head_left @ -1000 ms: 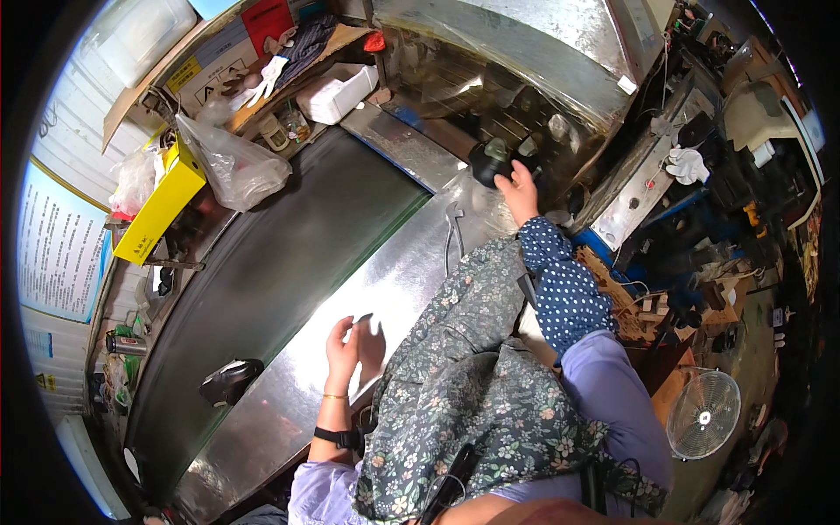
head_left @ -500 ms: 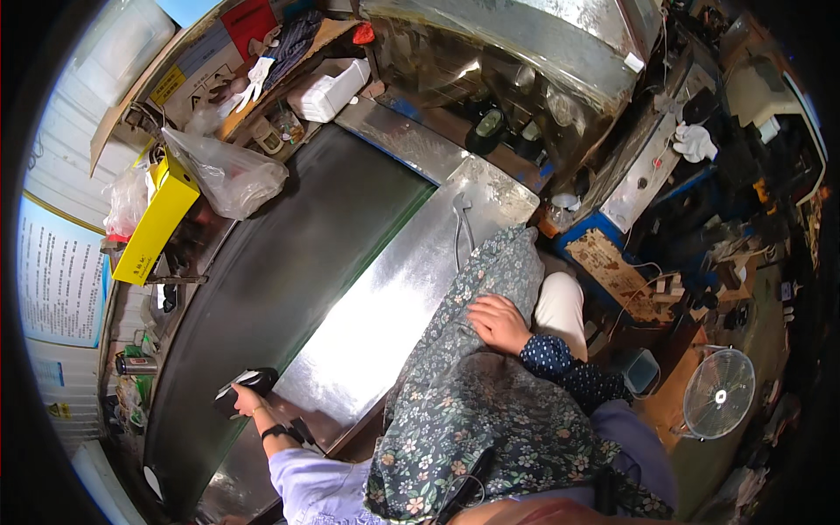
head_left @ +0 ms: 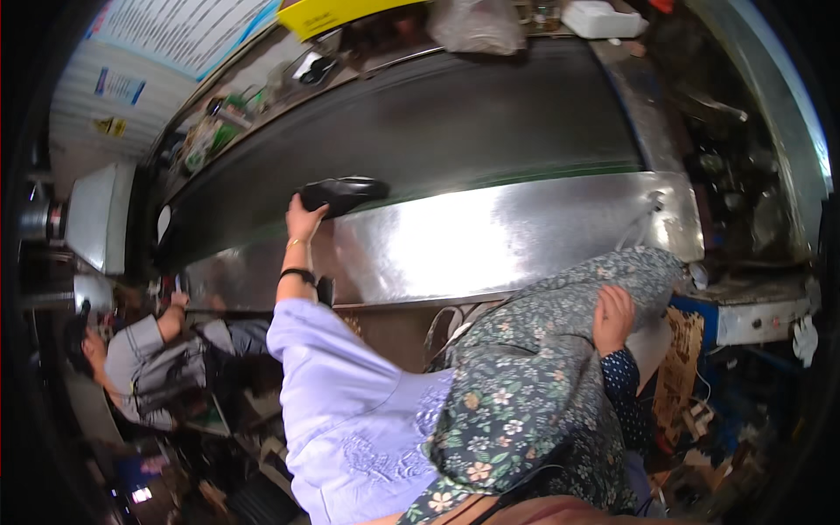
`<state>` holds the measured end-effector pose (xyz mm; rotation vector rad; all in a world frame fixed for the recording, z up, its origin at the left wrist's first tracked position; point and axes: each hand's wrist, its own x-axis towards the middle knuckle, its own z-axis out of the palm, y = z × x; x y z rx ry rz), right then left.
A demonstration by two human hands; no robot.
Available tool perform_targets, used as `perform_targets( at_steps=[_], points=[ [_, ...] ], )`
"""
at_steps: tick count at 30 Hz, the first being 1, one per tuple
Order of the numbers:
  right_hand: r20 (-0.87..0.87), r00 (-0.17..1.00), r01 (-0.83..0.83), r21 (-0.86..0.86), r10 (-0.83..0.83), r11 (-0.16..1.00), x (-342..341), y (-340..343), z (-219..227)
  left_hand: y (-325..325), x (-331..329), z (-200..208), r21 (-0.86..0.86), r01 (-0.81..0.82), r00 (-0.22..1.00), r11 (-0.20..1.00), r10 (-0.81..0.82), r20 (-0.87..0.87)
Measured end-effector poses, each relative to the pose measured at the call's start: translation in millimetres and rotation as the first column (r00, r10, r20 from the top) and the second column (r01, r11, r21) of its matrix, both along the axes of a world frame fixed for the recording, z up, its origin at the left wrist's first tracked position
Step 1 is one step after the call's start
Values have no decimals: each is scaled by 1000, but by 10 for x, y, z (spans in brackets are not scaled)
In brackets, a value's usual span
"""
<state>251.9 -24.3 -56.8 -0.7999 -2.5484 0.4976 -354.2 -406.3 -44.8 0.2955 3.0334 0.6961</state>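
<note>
My left hand [head_left: 304, 215] is closed round the end of a black shoe [head_left: 346, 194], its thumb toward the metal ledge. The shoe lies on its side or tilted, I cannot tell which, at the near edge of a dark conveyor belt [head_left: 490, 114]. In front of the belt runs a shiny metal ledge [head_left: 516, 236]. My right hand [head_left: 613, 318] rests on the floral apron [head_left: 525, 350] over my lap, its fingers stretched out and holding nothing.
A blurred wrench [head_left: 654, 203] lies on the ledge's right end. Beyond the belt are a yellow box [head_left: 350, 14], a plastic bag [head_left: 477, 26] and a white container [head_left: 602, 19]. Another person [head_left: 166, 359] sits at the left by the ledge. A blue-edged machine [head_left: 744, 322] stands right.
The view has swung left, bringing the other person in. My left hand still grips the shoe, which shows more of its length now. My right hand stays on the apron.
</note>
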Motion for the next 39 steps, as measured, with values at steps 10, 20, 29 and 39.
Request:
perform_targets(
  at_steps=[10, 20, 29, 39],
  points=[
    [20, 997, 69, 6, -69, 998, 6, -58, -46, 903, 10, -119, 497, -664, 748, 559, 512, 422],
    [-26, 997, 76, 14, -76, 997, -27, -38, -30, 1384, 283, -133, 389, 4, 992, 921, -53, 116],
    [-72, 997, 45, 32, -42, 998, 16, -20, -17, 1896, 492, -214, 270, -343, 909, 899, 246, 336],
    [-387, 896, -127, -694, -218, 709, -243, 542, 787, 2467, 2582, 511, 897, -168, 349, 409, -826, 442]
  ],
)
